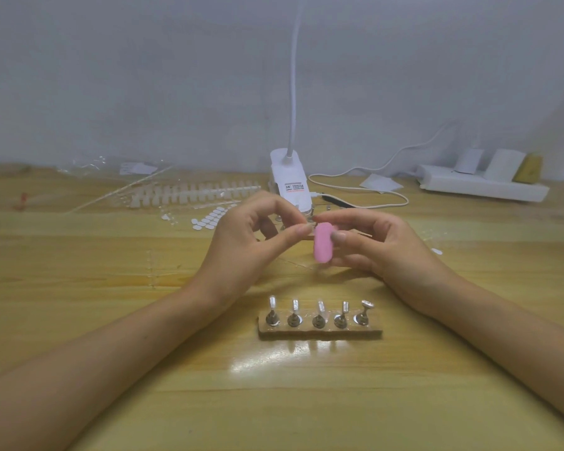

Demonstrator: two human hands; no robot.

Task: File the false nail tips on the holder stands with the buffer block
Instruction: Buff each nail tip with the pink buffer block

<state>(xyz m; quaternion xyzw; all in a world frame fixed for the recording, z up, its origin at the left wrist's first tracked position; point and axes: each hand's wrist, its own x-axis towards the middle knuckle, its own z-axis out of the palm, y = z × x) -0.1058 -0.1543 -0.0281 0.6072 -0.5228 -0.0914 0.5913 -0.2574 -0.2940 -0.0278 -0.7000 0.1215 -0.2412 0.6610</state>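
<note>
Two hands meet mid-frame: our right hand [388, 249] grips the pink buffer block [323, 244], our left hand [241, 242] pinches what looks like a clear nail tip [306, 226], so we should rub softly.

A nail-craft worktable: wooden desk [111, 320], clip lamp [290, 177], nail-tip strips [192, 192].

Left hand [241, 245] pinches tip [307, 226], right hand [385, 252] grips block [323, 243].
</note>
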